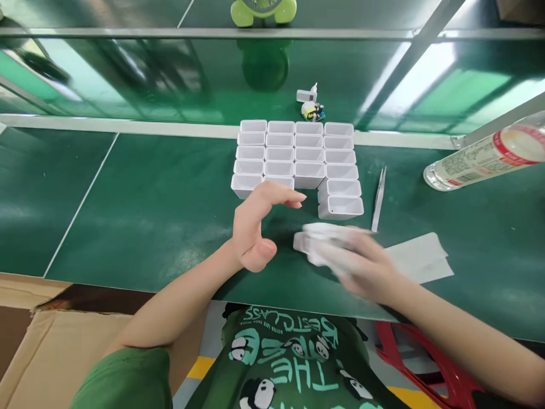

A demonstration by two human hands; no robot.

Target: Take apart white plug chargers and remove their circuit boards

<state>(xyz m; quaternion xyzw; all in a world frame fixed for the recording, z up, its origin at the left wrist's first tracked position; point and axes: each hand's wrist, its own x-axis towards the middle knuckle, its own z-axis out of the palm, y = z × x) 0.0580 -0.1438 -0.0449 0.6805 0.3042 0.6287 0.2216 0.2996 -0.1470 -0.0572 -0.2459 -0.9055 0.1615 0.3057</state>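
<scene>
My left hand [259, 224] is raised over the table just in front of the white plastic boxes [280, 154]. Its fingers are curved and the thumb stands apart, with nothing between them. To its right, my right hand [366, 264] is closed on a crumpled white tissue [327, 238], smeared by motion. At the tissue's left end a pale, box-like edge shows, too blurred to name. The boxes are open-topped and stand in tight rows, the right-hand column reaching furthest towards me. Beside my right wrist lie flat white paper sheets [419, 258].
Metal tweezers [378, 199] lie right of the boxes. Further right stands a clear bottle [481, 156] with a red and white label. Behind the boxes are a small circuit board [313, 111] and a small white plastic part [305, 95]. A red stool [421, 363] is below the table edge.
</scene>
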